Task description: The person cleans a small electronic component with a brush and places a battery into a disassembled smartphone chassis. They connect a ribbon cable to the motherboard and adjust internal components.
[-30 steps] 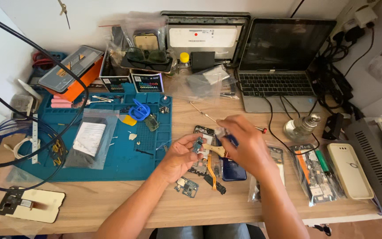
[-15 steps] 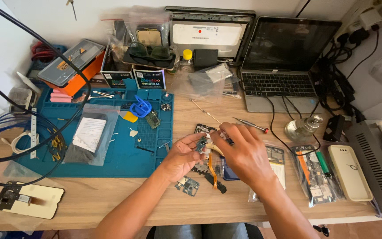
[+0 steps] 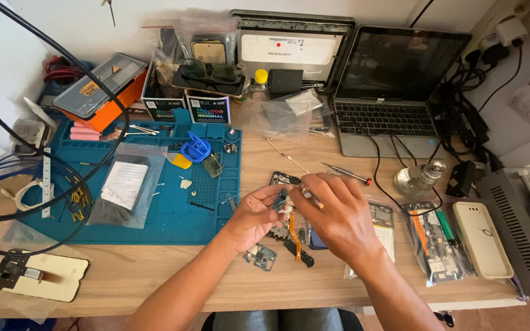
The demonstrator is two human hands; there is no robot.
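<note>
My left hand (image 3: 254,216) and my right hand (image 3: 332,211) meet above the wooden desk (image 3: 167,276), just right of a blue work mat (image 3: 173,214). Between their fingertips I hold a small circuit board part (image 3: 281,200). Which hand carries its weight I cannot tell; both pinch it. Under the hands lie an opened phone body (image 3: 284,180), a loose small circuit board (image 3: 260,255) and an orange flex cable (image 3: 292,236). My right hand hides most of the phone parts.
A laptop (image 3: 394,86) stands at the back right, a screwdriver (image 3: 346,173) in front of it. Bagged phone parts (image 3: 437,245) and a cream phone cover (image 3: 480,239) lie at the right. An orange tool case (image 3: 99,92) and black cables (image 3: 62,178) crowd the left.
Both hands have shifted slightly left and closer together around the small part. The view has tilted down a little.
</note>
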